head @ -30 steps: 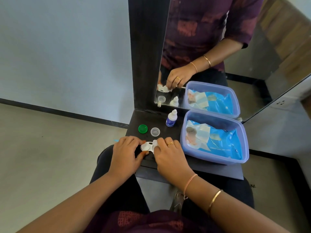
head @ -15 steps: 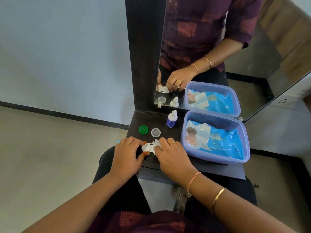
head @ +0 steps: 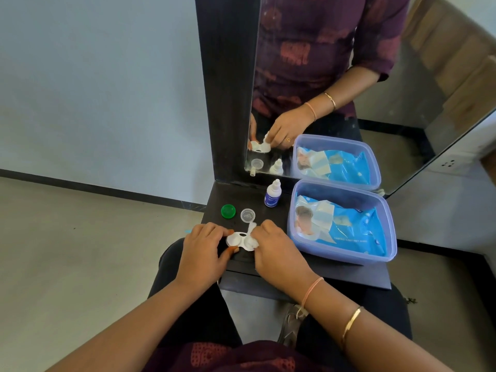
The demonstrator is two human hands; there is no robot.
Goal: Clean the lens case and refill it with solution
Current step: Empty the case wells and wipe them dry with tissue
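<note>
The left hand (head: 201, 251) pinches the white twin-well plastic lens case (head: 236, 240) at the dark counter's (head: 349, 275) near edge, steadying it. The right hand (head: 276, 251) grips a small white wipe (head: 251, 230), working it into the right well. The round green cap (head: 228, 211) and the clear plastic cap (head: 247, 215) sit aside, so both wells are exposed.

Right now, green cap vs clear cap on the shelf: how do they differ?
Colour: the green cap is opaque, the clear cap see-through. Place: the green cap lies left, the clear cap right of it, nearer the bottle. Shared: both round, lying loose on the dark shelf, off the lens case.
</note>
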